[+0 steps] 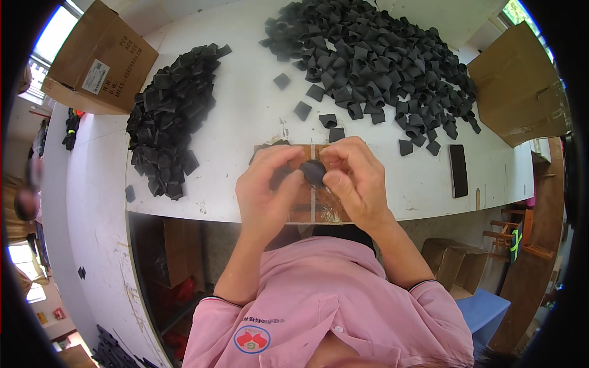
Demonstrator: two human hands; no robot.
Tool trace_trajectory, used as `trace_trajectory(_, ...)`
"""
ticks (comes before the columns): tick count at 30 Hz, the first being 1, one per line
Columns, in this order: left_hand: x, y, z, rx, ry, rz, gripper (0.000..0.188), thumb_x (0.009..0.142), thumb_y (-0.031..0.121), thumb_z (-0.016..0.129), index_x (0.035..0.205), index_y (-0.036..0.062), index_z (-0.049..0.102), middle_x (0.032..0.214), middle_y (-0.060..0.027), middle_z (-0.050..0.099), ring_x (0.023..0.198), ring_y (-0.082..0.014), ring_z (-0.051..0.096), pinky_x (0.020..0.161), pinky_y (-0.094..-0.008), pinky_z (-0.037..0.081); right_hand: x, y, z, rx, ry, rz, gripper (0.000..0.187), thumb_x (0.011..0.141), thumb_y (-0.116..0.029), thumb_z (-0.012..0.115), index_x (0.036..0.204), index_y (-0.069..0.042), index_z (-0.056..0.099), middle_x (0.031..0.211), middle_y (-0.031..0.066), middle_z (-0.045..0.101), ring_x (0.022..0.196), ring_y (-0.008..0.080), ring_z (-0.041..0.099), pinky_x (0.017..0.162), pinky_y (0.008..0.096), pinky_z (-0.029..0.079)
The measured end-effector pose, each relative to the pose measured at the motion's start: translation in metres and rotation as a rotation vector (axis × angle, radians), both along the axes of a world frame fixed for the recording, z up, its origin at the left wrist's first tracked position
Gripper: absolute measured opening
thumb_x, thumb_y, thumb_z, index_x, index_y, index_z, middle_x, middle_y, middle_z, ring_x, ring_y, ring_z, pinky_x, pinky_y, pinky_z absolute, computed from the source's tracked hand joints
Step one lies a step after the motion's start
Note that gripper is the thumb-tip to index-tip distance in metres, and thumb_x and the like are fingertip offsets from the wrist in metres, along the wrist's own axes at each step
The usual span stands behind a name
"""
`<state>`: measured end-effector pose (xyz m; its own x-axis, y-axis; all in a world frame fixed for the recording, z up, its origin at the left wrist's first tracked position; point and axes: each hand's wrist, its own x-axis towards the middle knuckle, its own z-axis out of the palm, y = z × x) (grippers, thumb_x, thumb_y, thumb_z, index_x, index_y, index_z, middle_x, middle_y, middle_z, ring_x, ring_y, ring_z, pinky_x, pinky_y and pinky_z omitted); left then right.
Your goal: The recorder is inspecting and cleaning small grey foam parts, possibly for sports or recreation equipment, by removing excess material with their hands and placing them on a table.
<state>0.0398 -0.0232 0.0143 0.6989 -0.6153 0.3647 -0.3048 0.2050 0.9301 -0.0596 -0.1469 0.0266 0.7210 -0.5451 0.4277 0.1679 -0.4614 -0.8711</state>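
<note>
A small dark grey, curved piece of sheet material (313, 173) is pinched between my two hands. My left hand (265, 193) grips its left side with thumb and fingers. The thumb and curled fingers of my right hand (361, 184) close on its right side. Behind the left fingers shows another dark patch, too hidden to make out. Beneath both hands lies a brown wooden board (300, 213) with a pale strip down its middle, at the table's near edge. Just beyond the board rest a few loose, similar pieces (336, 134).
A large heap of curved dark pieces (374, 73) covers the far right of the white table (242, 92). Flatter dark pieces (175, 110) are piled at the left. Cardboard boxes stand at the left (101, 61) and right (518, 86). A black phone (458, 170) lies on the right.
</note>
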Motion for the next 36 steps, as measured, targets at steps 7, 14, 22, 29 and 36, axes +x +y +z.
trace_trajectory(7, -0.001, -0.004, 0.000, -0.016, -0.250, 0.042, 0.011, 0.078, -0.003, 0.059, 0.089, -0.0026, 0.060, 0.083, -0.0089, 0.055, 0.079, -0.0152, 0.051, 0.069, -0.0231, 0.041, 0.003, 0.005, 0.003, -0.465, 0.017, -0.003, 0.023, 0.063, -0.010, 0.070, 0.081, -0.001, 0.057, 0.074, 0.0063, 0.053, 0.066, 0.0210, 0.054, 0.052, 0.0298, 0.045)
trace_trajectory(14, -0.004, -0.008, -0.002, 0.031, -0.256, 0.065, 0.010, 0.078, -0.003, 0.058, 0.088, -0.0025, 0.060, 0.090, -0.0109, 0.055, 0.079, -0.0176, 0.052, 0.068, -0.0243, 0.043, 0.010, 0.005, -0.025, -0.241, -0.058, 0.055, 0.018, 0.064, 0.001, 0.066, 0.079, 0.001, 0.056, 0.074, 0.0102, 0.054, 0.068, 0.0247, 0.054, 0.055, 0.0320, 0.044)
trace_trajectory(22, -0.013, -0.007, 0.000, -0.238, 0.318, -0.011, 0.007, 0.082, 0.002, 0.053, 0.086, -0.0010, 0.058, 0.091, -0.0096, 0.057, 0.087, -0.0204, 0.053, 0.081, -0.0300, 0.042, 0.005, 0.014, 0.004, -0.138, 0.054, 0.071, 0.019, 0.066, -0.002, 0.066, 0.082, -0.001, 0.057, 0.075, 0.0095, 0.055, 0.065, 0.0251, 0.054, 0.054, 0.0321, 0.044)
trace_trajectory(29, -0.007, 0.002, -0.006, -0.561, 0.839, -0.181, 0.011, 0.087, 0.012, 0.052, 0.094, 0.0028, 0.053, 0.093, -0.0092, 0.051, 0.095, -0.0231, 0.047, 0.083, -0.0332, 0.042, 0.011, 0.010, 0.010, -0.445, -0.038, -0.012, 0.017, 0.064, -0.004, 0.065, 0.079, -0.001, 0.058, 0.072, 0.0076, 0.052, 0.063, 0.0222, 0.053, 0.051, 0.0299, 0.043)
trace_trajectory(36, -0.013, 0.003, -0.005, -0.373, 0.655, -0.055, 0.011, 0.086, 0.011, 0.053, 0.088, -0.0001, 0.055, 0.090, -0.0111, 0.055, 0.092, -0.0222, 0.050, 0.082, -0.0302, 0.041, 0.014, 0.000, -0.011, -0.684, -0.092, 0.017, 0.017, 0.056, -0.004, 0.060, 0.072, 0.000, 0.055, 0.066, 0.0058, 0.046, 0.056, 0.0200, 0.043, 0.046, 0.0287, 0.038)
